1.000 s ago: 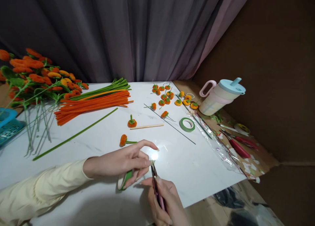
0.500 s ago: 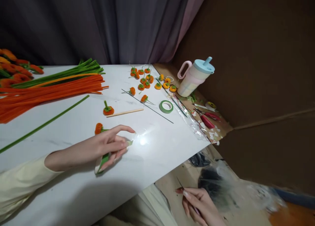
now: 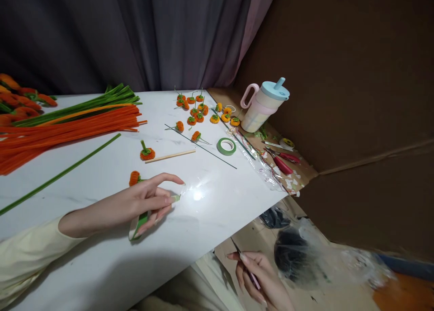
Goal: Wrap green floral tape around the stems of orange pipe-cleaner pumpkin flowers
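Note:
My left hand (image 3: 152,202) is over the white table, thumb and fingers pinching a small light-green strip end (image 3: 175,198). Under its palm is a green-and-white piece (image 3: 139,225), partly covered by the fingers, which looks like a roll of green tape. Just behind the wrist lies an orange fuzzy pumpkin (image 3: 134,178) with a green stem. Off the table's front edge, my right hand (image 3: 259,275) is closed around a slim pointed tool (image 3: 252,278) with a purplish handle, its dark thin tip pointing up and left; its exact kind is unclear.
Orange pipe cleaners (image 3: 74,128) and green pipe cleaners (image 3: 91,101) lie at left. Several small pumpkins (image 3: 198,116) sit at the back. A wooden stick (image 3: 171,156), green tape roll (image 3: 226,146), tumbler (image 3: 262,107) and red-handled pliers (image 3: 283,165) are farther right.
My right hand has moved left and slightly up with the pointed tool, nearer the table edge. My left hand keeps its pinch nearly unchanged. The whole view has shifted a little.

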Demonstrator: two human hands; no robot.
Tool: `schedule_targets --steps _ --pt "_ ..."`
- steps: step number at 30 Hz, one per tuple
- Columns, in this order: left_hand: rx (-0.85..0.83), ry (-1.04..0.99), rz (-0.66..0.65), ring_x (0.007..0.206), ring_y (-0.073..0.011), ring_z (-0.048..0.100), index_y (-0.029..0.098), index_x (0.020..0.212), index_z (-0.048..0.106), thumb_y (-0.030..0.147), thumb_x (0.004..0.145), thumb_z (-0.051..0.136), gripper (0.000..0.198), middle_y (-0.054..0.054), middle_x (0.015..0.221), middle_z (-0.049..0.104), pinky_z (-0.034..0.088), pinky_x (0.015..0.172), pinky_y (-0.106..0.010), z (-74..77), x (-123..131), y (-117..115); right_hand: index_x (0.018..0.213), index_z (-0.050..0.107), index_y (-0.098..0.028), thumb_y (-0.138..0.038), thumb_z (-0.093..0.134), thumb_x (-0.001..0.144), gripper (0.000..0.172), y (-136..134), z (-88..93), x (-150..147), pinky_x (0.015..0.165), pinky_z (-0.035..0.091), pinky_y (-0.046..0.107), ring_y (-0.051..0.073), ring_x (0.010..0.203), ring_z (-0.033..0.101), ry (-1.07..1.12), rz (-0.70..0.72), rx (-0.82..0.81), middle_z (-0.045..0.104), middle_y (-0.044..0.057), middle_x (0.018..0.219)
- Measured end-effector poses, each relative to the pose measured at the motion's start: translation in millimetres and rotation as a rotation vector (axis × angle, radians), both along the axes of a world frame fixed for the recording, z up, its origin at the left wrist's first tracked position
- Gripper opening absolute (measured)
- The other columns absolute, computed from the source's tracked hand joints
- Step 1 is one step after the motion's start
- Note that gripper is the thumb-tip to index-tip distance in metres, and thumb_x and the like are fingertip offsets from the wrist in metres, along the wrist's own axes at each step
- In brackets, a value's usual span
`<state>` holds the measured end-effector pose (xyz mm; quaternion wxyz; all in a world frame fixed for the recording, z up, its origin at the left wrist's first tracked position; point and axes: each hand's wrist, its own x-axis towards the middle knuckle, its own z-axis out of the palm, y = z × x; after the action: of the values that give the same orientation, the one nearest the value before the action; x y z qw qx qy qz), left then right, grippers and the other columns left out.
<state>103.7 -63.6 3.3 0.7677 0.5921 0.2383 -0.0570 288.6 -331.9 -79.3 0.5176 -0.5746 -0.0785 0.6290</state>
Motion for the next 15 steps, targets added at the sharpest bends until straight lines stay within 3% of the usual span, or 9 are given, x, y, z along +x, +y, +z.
schedule_targets --steps 6,11,15 --pt "0.044 0.014 -0.008 0.034 -0.0062 0.041 0.024 0.129 0.034 0.041 0.091 0.049 0.045 0.008 0.058 0.051 0.037 0.041 -0.02 2.5 0.5 1.0 0.074 0.07 -0.006 -0.058 0.071 0.069 0.052 5.1 -2.1 -0.6 0.032 0.006 0.015 -0.003 0.022 0.02 0.035 -0.046 -0.036 0.053 -0.001 0.038" --pt "0.061 0.022 0.004 0.034 -0.0059 0.04 0.024 0.129 0.034 0.041 0.09 0.05 0.046 0.007 0.059 0.053 0.037 0.042 -0.02 2.2 0.1 0.9 0.068 0.069 -0.007 -0.054 0.079 0.061 0.048 10.3 3.6 -4.7 0.031 0.006 0.015 -0.002 0.025 0.013 0.058 -0.16 -0.085 0.036 -0.009 0.029" --pt "0.06 0.012 0.005 0.033 -0.0058 0.04 0.024 0.128 0.033 0.042 0.089 0.05 0.046 0.008 0.058 0.053 0.036 0.041 -0.02 1.6 0.3 1.1 0.065 0.067 -0.008 -0.055 0.081 0.056 0.05 12.3 3.6 -7.5 0.03 0.005 0.014 -0.002 0.025 0.01 0.087 -0.171 -0.103 0.031 -0.011 0.027"
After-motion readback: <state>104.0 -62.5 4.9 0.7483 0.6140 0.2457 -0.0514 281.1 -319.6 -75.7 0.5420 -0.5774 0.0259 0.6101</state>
